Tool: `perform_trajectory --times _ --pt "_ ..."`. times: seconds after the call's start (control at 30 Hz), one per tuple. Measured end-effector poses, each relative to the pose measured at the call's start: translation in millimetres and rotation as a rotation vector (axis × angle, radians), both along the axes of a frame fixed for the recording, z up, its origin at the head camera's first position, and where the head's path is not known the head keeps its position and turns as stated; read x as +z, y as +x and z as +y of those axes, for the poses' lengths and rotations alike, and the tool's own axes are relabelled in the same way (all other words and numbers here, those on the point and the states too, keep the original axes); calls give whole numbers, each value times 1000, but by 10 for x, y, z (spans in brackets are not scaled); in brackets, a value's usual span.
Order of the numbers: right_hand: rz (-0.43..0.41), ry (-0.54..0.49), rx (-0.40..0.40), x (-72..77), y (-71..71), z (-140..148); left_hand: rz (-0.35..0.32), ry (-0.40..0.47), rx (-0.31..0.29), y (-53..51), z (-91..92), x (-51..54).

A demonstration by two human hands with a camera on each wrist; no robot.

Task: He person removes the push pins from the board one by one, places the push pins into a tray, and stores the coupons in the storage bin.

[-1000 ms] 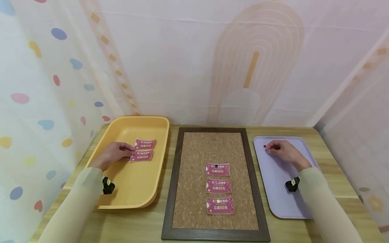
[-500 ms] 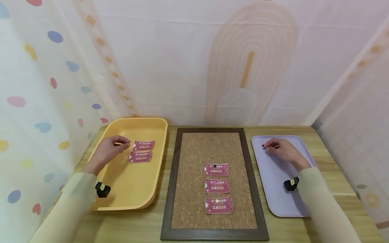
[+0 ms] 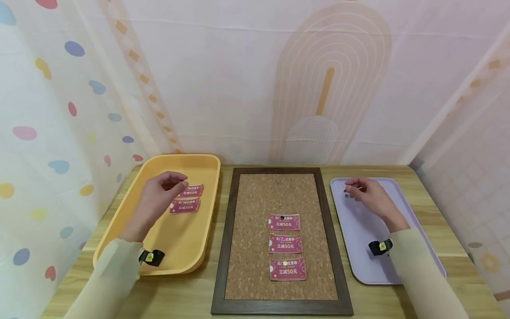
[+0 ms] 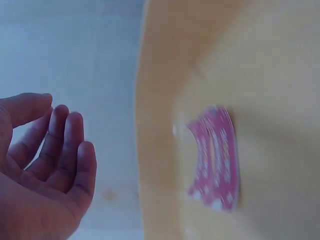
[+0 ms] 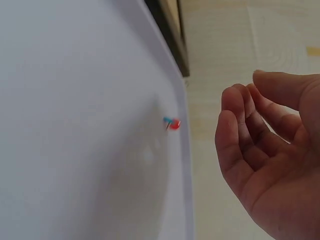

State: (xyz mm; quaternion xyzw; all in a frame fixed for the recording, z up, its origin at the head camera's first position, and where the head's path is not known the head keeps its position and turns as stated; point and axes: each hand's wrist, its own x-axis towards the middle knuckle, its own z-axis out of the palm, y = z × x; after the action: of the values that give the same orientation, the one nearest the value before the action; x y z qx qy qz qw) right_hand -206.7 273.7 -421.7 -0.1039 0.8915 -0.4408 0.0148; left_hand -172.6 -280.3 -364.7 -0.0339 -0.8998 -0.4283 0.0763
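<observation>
My left hand (image 3: 157,199) hovers over the yellow tray (image 3: 217,195), its fingers loosely bent and holding nothing. Two pink printed coupons lie there: the nearer coupon (image 3: 184,205) is fully visible, while fingertips partly cover the farther coupon (image 3: 193,191) in the head view. Over the lilac tray (image 3: 358,248), my right hand (image 3: 374,199) is raised with relaxed fingers and nothing in them. By its fingertips are a red push pin (image 5: 175,124) and a blue push pin (image 5: 167,119), lying close together near the tray's edge.
Between the trays lies a framed cork board (image 3: 255,195). On it are three pink coupons in a column: the top coupon (image 3: 284,223) has a black pin, the middle coupon (image 3: 285,245) a pink pin, the bottom coupon (image 3: 287,272) a yellow pin. A patterned curtain (image 3: 239,88) hangs behind.
My left hand has come off the coupons' left edge, first back, then up and rightward above them. The right hand has lifted slightly, and the blue pin it covered now shows.
</observation>
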Motion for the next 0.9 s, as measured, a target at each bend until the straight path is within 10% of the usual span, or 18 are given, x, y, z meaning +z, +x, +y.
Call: perform_trajectory --times 0.43,0.9 --pt "74 -34 -7 156 177 -270 31 225 -48 190 491 159" --pt "138 -69 89 185 312 -586 33 225 -122 293 875 128"
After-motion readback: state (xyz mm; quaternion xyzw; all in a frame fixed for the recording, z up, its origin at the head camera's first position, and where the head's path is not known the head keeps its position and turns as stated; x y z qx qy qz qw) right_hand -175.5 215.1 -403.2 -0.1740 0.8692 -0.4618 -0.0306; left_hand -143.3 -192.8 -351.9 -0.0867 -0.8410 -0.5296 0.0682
